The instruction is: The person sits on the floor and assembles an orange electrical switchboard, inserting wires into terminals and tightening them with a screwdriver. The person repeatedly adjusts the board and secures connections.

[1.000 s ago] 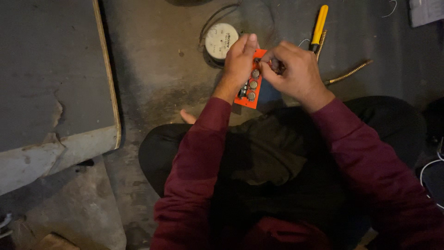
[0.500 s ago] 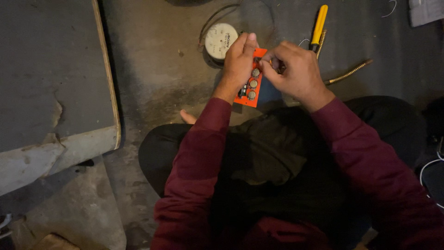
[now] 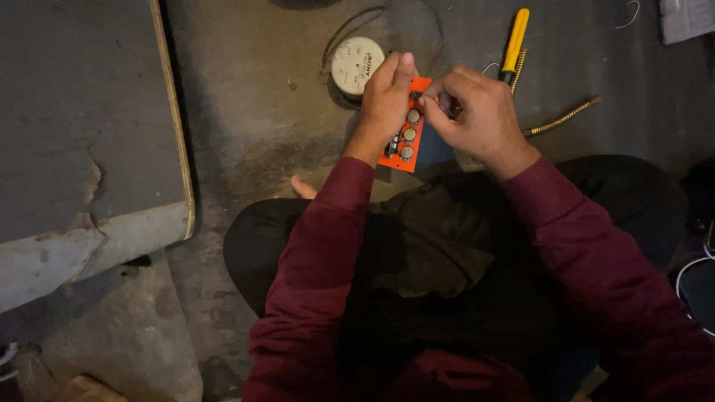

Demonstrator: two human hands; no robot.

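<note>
Orange plastic marks the small rectangular card (image 3: 408,132), which is held above the concrete floor (image 3: 253,112) in front of a seated person's crossed legs. Its long axis runs from about one o'clock at the top to seven o'clock at the bottom, and a row of round silver button cells is seen down its face. The left hand (image 3: 383,100) is closed around the card's left edge, fingers wrapped behind it and pointing toward twelve o'clock. The right hand (image 3: 473,112) is curled shut at the card's upper right corner, fingertips pinched there; what lies between them cannot be made out. At eleven o'clock from the card, a round white dial (image 3: 356,65) lies on the floor. At one o'clock, a yellow-handled tool (image 3: 515,41) is seen, and at three o'clock a brass flexible shaft (image 3: 562,117).
</note>
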